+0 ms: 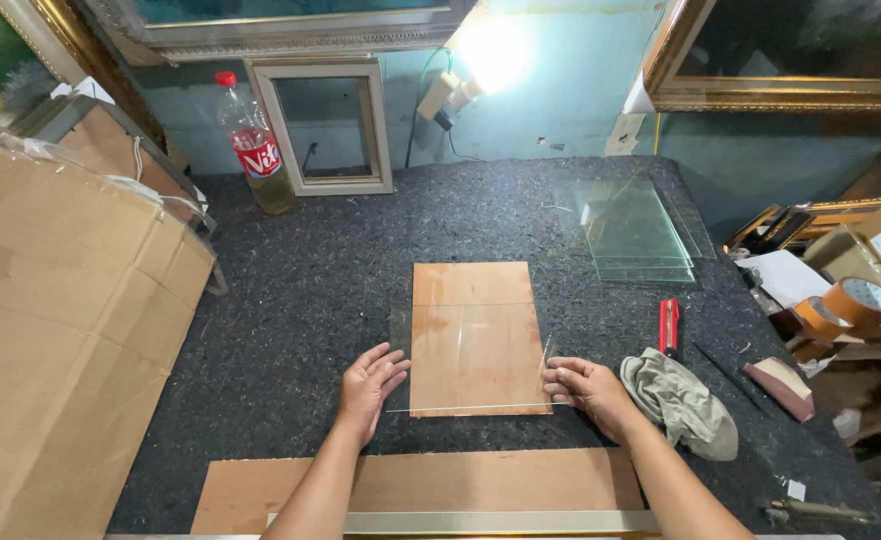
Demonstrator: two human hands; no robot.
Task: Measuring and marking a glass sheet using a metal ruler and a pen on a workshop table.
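Observation:
A clear glass pane (471,360) lies over the near part of a brown backing board (473,300) on the dark felt table (311,290). My left hand (369,385) rests flat at the pane's left edge, fingers spread. Fingers of my right hand (586,388) curl against the pane's near right corner. The board reaches farther back than the glass.
A stack of glass panes (636,235) lies at the back right. A red cutter (669,325), a grey rag (683,400), tape rolls (846,305), a small empty frame (329,125), a bottle (253,145), big cardboard (61,330) on the left, a long board (441,485) and metal strip (461,521) at the near edge.

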